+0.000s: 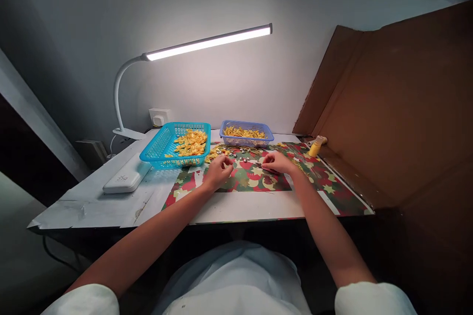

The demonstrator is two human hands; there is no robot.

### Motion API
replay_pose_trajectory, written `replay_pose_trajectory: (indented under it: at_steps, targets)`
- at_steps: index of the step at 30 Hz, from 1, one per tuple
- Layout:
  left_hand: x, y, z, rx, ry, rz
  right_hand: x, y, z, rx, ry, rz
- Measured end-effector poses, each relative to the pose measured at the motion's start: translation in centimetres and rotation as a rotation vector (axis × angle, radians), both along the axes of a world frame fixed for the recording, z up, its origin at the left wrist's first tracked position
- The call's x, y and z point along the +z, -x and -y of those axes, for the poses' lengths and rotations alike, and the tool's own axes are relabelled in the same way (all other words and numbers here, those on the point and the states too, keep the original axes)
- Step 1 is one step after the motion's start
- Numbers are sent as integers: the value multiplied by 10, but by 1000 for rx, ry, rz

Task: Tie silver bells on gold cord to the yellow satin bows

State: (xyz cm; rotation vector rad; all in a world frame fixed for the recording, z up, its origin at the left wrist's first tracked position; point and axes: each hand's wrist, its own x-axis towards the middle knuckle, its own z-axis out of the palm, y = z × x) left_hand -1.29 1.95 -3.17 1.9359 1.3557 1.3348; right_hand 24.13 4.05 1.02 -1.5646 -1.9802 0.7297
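Observation:
My left hand (219, 172) is over the patterned sheet, just right of the turquoise basket. Its fingers are curled and pressed together; anything between them is too small to tell. My right hand (278, 163) is closed in a pinch over the same sheet, with a small dark thin thing at its fingertips that I cannot name. Between and beyond the hands lie several small silver bells or beads (243, 159). Gold ribbon bows (213, 154) lie behind my left hand, and thin red and gold strips are spread behind the beads.
The turquoise basket (150, 155) holds gold ribbon pieces (192, 142). A blue-violet basket (247, 141) holds thin gold strips. A yellow bottle (315, 147) stands at right beside a tall cardboard panel (399, 108). A white power bank (125, 177) and a clamp lamp (117, 93) are at left.

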Motion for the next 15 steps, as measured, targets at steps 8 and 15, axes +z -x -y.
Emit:
replay_pose_trajectory:
  at_steps: [8,15]
  targets:
    - [0,0,1,-12,-24,-87,12,2,42,242,197,234]
    - [0,-1,2,-58,-39,-143,2,44,60,332,72,424]
